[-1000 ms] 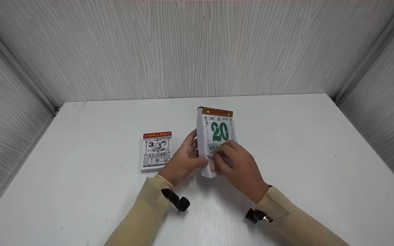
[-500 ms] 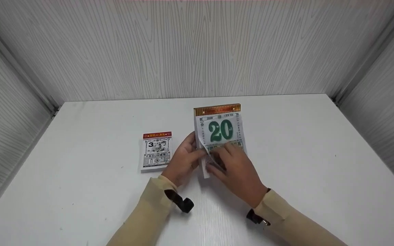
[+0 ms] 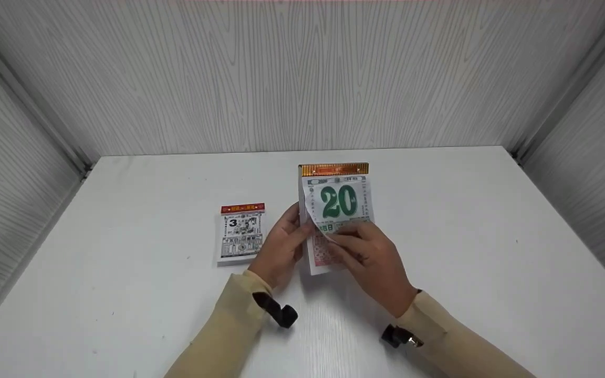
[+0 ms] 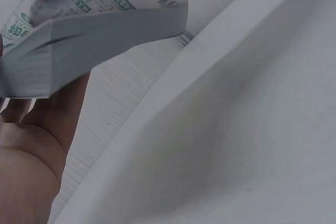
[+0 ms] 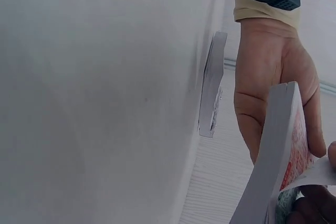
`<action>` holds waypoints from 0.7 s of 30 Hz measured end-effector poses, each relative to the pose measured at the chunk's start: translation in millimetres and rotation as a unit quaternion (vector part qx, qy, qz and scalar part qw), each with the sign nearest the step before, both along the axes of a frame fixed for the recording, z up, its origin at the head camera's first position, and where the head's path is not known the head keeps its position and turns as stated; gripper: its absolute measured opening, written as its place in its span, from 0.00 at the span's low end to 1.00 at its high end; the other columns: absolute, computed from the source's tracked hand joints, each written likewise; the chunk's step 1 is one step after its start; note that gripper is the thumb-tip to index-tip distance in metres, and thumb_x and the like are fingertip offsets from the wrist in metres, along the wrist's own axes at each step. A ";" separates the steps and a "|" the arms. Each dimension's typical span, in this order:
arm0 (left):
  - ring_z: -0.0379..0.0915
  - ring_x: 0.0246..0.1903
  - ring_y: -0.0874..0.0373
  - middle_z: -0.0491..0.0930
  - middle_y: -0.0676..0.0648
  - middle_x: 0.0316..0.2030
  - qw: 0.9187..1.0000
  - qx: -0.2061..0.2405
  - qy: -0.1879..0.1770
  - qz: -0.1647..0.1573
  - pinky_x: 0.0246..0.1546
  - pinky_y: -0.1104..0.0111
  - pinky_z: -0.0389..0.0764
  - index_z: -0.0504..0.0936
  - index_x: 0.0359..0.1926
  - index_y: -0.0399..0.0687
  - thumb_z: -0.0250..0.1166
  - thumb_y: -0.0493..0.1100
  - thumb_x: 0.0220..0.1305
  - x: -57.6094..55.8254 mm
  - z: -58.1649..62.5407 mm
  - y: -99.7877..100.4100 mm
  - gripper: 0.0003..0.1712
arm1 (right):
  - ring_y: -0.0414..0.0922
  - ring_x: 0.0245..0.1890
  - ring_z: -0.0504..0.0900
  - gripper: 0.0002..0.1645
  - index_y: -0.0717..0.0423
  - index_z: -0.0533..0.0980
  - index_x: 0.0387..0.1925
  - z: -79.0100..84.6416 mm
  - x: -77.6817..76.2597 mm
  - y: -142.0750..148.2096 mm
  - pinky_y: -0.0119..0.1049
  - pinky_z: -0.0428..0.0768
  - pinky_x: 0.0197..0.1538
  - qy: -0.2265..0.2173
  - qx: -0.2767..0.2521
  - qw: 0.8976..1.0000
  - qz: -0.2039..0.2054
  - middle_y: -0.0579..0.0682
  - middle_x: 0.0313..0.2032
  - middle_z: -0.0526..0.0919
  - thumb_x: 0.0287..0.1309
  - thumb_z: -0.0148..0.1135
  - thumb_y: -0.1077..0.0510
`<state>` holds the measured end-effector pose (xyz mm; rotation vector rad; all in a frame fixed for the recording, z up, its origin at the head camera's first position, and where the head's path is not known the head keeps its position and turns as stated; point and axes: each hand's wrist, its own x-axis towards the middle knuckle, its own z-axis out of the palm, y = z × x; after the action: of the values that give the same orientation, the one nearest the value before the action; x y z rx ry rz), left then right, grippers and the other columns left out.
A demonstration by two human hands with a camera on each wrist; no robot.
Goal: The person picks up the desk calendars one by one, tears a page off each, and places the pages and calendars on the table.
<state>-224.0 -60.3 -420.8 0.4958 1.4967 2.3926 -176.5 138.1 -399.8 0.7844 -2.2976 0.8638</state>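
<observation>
A thick tear-off calendar (image 3: pixel 335 169) with a gold and orange top strip is held up over the table. My left hand (image 3: pixel 280 249) grips it from the left side, fingers behind and thumb at the front edge. With fingertips and thumb, my right hand (image 3: pixel 373 260) pinches the lower part of the top sheet (image 3: pixel 339 202), which bears a large green 20. The sheet's lower left corner is lifted and curls away, baring red print (image 5: pixel 296 150) underneath. In the left wrist view the white page block (image 4: pixel 105 40) shows edge-on, lying across my left palm.
A smaller calendar (image 3: pixel 241 233) with a red top strip and a black 3 lies flat on the white table (image 3: pixel 124 236), left of my left hand. Grey wood-grain panels (image 3: pixel 292 73) stand behind and at both sides.
The calendar has turned from showing its left side to facing me more squarely. My right hand has raised the lower left of the top sheet, and more red print shows beneath.
</observation>
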 end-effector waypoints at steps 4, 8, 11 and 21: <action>0.75 0.64 0.48 0.73 0.46 0.70 1.000 -0.001 -0.006 0.005 0.62 0.57 0.78 0.59 0.79 0.54 0.59 0.43 0.77 -0.1 0.8 -0.6 0.34 | 0.43 0.50 0.85 0.13 0.58 0.88 0.47 -0.4 -0.2 3.1 0.35 0.86 0.47 0.008 -0.018 1.000 0.003 0.49 0.46 0.86 0.61 0.74 0.62; 0.76 0.63 0.49 0.74 0.47 0.70 1.000 -0.010 -0.002 0.011 0.61 0.58 0.79 0.61 0.79 0.53 0.59 0.41 0.77 -1.1 2.7 -1.5 0.33 | 0.41 0.46 0.87 0.14 0.58 0.87 0.50 2.7 -1.3 8.5 0.34 0.87 0.44 0.000 -0.036 0.999 0.007 0.48 0.44 0.89 0.62 0.72 0.64; 0.77 0.62 0.49 0.75 0.46 0.69 1.000 -0.020 0.003 0.013 0.60 0.58 0.79 0.61 0.78 0.52 0.56 0.40 0.79 -2.3 3.7 -2.0 0.32 | 0.38 0.40 0.87 0.14 0.55 0.87 0.51 7.6 -3.1 13.2 0.32 0.86 0.39 -0.042 -0.069 0.997 0.011 0.46 0.44 0.91 0.65 0.70 0.63; 0.76 0.63 0.48 0.75 0.47 0.69 0.999 -0.041 -0.015 0.019 0.61 0.58 0.78 0.59 0.80 0.54 0.55 0.43 0.80 -2.1 6.3 -3.0 0.32 | 0.41 0.39 0.89 0.11 0.57 0.88 0.48 22.5 -15.2 27.7 0.31 0.85 0.43 -0.164 -0.182 0.970 0.003 0.47 0.45 0.91 0.69 0.66 0.62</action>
<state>-226.2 -63.3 -414.4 0.4147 1.5970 2.3439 -191.6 165.8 -377.3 0.5155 -2.3040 1.4590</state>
